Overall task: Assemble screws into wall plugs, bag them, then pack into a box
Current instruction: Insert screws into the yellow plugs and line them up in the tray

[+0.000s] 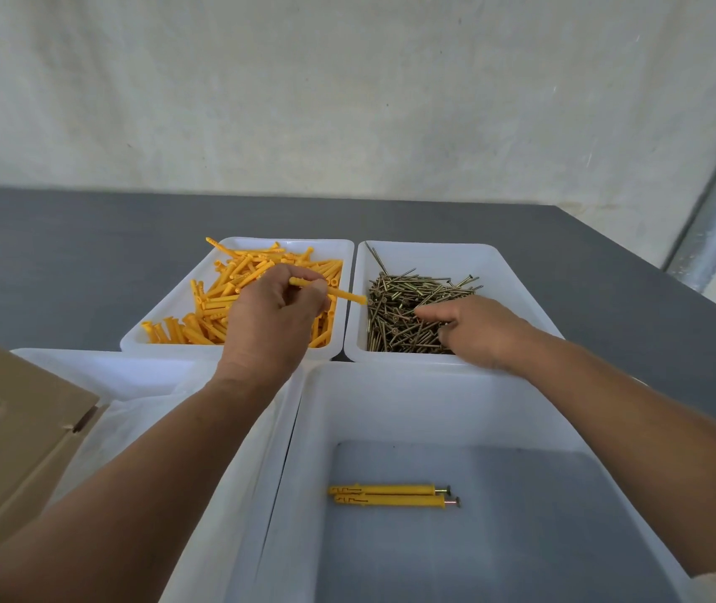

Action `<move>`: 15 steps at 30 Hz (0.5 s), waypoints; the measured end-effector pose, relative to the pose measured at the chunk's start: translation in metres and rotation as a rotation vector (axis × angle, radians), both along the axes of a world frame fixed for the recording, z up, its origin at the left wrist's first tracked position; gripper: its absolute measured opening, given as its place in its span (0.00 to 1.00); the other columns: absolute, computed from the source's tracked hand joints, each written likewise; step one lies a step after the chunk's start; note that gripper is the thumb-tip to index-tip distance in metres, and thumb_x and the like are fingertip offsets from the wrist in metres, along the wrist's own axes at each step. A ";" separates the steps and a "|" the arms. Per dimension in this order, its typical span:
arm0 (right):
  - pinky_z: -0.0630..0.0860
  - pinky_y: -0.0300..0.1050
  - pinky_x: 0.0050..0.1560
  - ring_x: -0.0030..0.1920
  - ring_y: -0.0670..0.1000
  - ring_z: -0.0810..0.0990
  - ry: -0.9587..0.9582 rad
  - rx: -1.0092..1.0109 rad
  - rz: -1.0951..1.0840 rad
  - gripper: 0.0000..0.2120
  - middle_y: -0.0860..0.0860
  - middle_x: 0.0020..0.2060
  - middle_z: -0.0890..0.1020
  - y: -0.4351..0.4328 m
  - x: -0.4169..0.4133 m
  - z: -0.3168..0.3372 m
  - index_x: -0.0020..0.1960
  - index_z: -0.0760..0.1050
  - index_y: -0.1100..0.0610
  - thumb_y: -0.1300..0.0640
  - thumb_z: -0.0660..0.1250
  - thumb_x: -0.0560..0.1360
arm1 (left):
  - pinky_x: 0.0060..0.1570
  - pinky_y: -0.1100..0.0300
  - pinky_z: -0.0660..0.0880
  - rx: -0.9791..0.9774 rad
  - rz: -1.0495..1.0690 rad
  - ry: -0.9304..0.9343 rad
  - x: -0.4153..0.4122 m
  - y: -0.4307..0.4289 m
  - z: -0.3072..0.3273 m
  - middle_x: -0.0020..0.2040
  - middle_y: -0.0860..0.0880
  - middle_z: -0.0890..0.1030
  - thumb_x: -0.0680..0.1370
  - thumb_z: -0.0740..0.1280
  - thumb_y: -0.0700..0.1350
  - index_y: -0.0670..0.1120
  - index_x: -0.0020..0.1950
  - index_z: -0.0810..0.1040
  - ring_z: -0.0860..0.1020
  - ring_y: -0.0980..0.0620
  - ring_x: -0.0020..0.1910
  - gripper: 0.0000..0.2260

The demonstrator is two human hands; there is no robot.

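Your left hand (273, 315) pinches one yellow plug (348, 295) between thumb and fingertips, holding it over the right side of the plug tray (164, 307) with its tip reaching toward the screw tray (515, 276). Your right hand (480, 328) rests on the screws (399, 306) with its fingers down in the pile; you cannot tell whether it grips one. Two assembled plugs (391, 495) lie side by side in the near tray (391, 402), and the box (12, 428) sits at your far left.
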State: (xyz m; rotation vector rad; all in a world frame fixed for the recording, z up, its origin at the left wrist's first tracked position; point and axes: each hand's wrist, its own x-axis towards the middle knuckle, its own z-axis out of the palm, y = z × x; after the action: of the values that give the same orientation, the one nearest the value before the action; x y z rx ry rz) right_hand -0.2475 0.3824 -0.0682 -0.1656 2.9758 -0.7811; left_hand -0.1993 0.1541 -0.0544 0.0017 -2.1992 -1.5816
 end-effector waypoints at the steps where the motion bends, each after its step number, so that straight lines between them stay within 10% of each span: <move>1: 0.68 0.36 0.46 0.69 0.49 0.70 0.001 0.000 0.002 0.28 0.44 0.73 0.69 0.000 0.000 0.000 0.69 0.70 0.36 0.64 0.57 0.78 | 0.46 0.41 0.79 0.012 -0.010 0.002 0.001 0.000 0.000 0.38 0.44 0.83 0.78 0.67 0.47 0.50 0.44 0.79 0.80 0.39 0.40 0.05; 15: 0.63 0.41 0.68 0.74 0.50 0.65 -0.063 -0.007 0.084 0.28 0.45 0.74 0.68 -0.004 -0.002 0.003 0.72 0.69 0.42 0.65 0.59 0.78 | 0.34 0.54 0.69 -0.138 -0.093 -0.009 0.005 0.005 -0.006 0.37 0.34 0.76 0.76 0.68 0.55 0.39 0.39 0.75 0.69 0.50 0.32 0.19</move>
State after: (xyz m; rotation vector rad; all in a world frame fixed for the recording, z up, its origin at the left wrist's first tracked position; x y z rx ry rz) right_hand -0.2497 0.3786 -0.0651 -0.2591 2.8868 -0.7725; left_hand -0.1947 0.1596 -0.0599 -0.1371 -2.3417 -1.4757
